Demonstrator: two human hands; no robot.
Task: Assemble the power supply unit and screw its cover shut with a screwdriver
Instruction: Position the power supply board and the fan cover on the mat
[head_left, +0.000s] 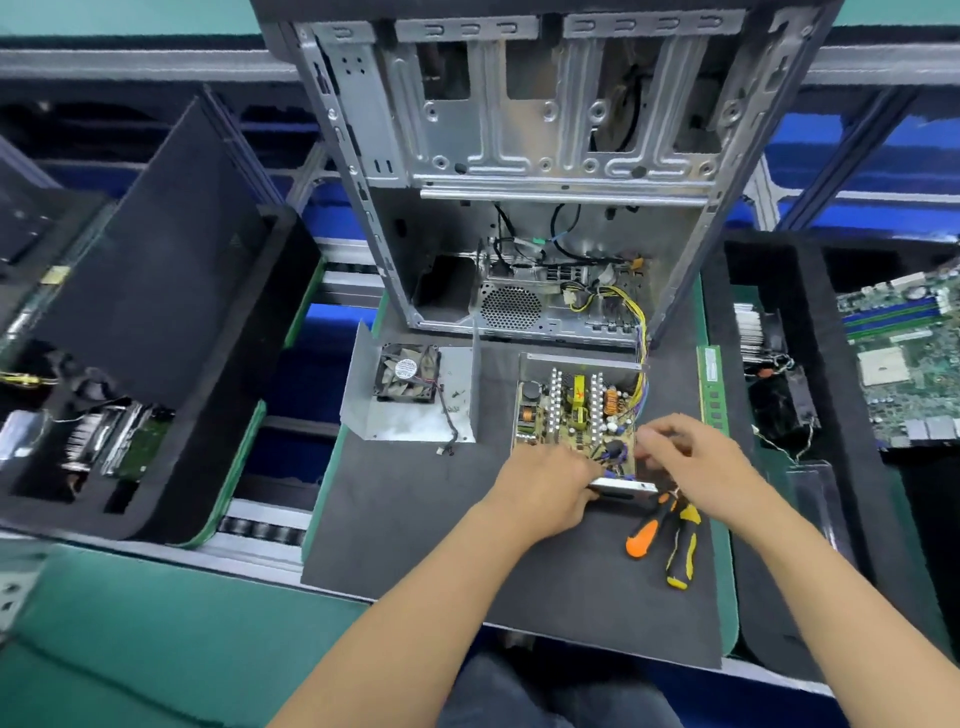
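The power supply unit (574, 415) lies open on the dark mat of the desk (415, 519), its circuit board bare, just in front of the upright computer case (519, 182). Both hands work at its near edge: the left hand (545, 488) curls around the near metal wall, and the right hand (691, 462) has its fingers bent over the wires at the near right corner, though motion blur hides whether it actually pinches one. The step in hand looks like seating the board and tidying wires. Next, the cover (410, 395), lying apart to the left with its fan (408, 371) facing up, must be fitted over the unit, its fan lead kept clear. Two screwdrivers (665, 530) lie just beside the right wrist. A memory stick (710, 384) lies at the mat's right edge.
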